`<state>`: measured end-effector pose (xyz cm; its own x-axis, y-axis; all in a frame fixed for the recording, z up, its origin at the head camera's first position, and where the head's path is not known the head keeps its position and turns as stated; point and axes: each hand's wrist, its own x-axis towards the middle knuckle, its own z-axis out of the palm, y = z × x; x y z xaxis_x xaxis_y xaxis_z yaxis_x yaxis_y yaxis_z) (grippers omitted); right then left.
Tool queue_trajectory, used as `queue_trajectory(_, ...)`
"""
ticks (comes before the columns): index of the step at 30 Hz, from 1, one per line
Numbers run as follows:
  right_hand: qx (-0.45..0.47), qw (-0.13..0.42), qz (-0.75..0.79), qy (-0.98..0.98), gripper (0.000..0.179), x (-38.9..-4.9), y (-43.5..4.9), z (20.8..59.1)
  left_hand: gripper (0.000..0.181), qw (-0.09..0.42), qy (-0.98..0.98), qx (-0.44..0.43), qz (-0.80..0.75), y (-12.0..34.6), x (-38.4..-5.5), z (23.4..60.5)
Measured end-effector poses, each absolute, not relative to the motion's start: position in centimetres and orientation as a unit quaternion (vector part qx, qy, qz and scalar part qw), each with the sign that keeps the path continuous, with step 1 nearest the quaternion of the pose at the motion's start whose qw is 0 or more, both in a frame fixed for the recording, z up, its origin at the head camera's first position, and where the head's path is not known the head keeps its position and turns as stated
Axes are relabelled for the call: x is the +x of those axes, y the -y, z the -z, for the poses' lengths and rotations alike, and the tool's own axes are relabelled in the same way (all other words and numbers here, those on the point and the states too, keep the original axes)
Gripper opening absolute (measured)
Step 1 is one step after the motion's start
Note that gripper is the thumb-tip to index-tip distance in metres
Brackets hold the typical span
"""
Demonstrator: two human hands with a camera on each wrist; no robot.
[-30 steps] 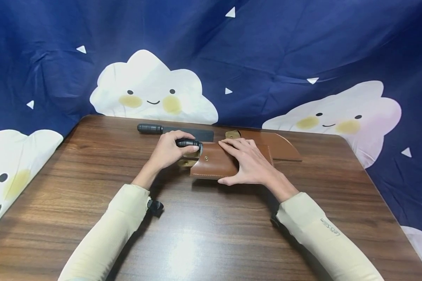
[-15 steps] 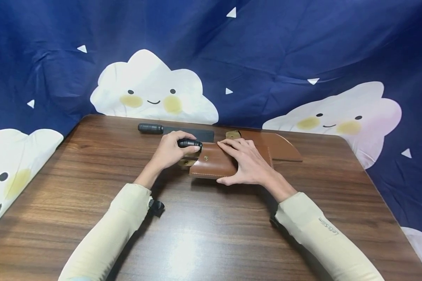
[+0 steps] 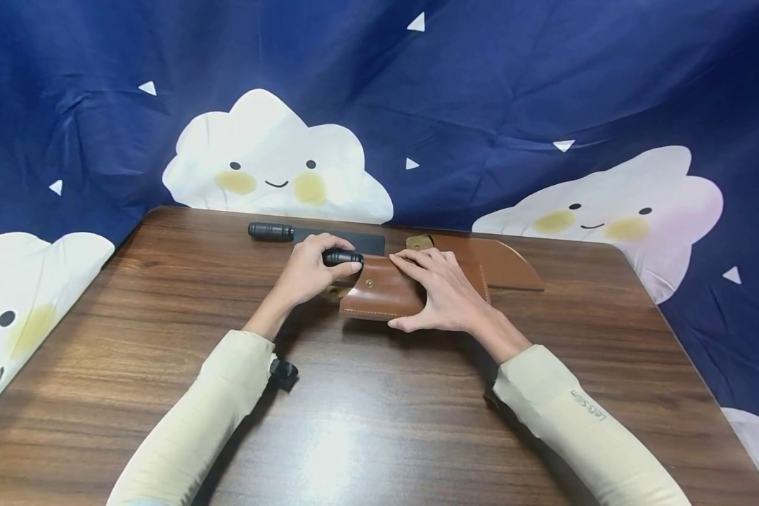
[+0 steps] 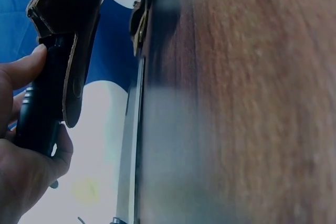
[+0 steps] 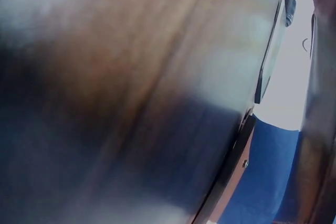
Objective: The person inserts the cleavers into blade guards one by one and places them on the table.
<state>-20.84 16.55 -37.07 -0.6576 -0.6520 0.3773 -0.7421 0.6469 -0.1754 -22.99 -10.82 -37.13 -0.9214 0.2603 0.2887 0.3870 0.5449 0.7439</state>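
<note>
Above the table (image 3: 386,429), the left hand (image 3: 300,270) pinches a black handle (image 3: 343,258) at the mouth of a brown sheath (image 3: 382,292).
Head view: the right hand (image 3: 445,292) grips the sheath across its width, thumb at the near edge; behind lie a knife (image 3: 338,242) and another sheath (image 3: 500,263). Left wrist: thumb and fingers curl round the handle, beside the sheath's flap. Right wrist: mostly blurred table.

Small grey lettering (image 3: 588,405) on my pale right sleeve (image 3: 575,430) seems to read "LetsSlim", though it's tilted and slightly blurred.
</note>
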Motion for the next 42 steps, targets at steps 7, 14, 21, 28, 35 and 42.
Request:
queue_trajectory(7,0.383,0.129,-0.16,0.901,0.108,-20.9,-16.6,36.6,0.029,0.075,0.875,-0.19,0.439,10.6,-23.1,36.8)
queue_trajectory(14,0.378,0.118,-0.155,0.905,0.108,-20.9,-16.6,36.8,0.03,0.067,0.872,-0.188,0.446,10.7,-23.3,37.1)
queue_trajectory(21,0.388,0.118,-0.145,0.903,0.108,-20.9,-16.7,37.0,0.032,0.048,0.875,-0.18,0.447,10.9,-23.4,37.4)
queue_trajectory(28,0.382,0.104,-0.138,0.908,0.109,-20.6,-16.9,37.4,0.036,0.032,0.875,-0.183,0.447,11.0,-23.5,37.9)
queue_trajectory(35,0.379,0.08,-0.133,0.912,0.108,-20.5,-16.6,37.7,0.035,0.01,0.877,-0.178,0.446,11.3,-23.3,38.1)
queue_trajectory(42,0.371,0.045,-0.129,0.918,0.109,-20.2,-16.4,38.1,0.036,-0.038,0.871,-0.166,0.462,11.5,-23.3,38.3)
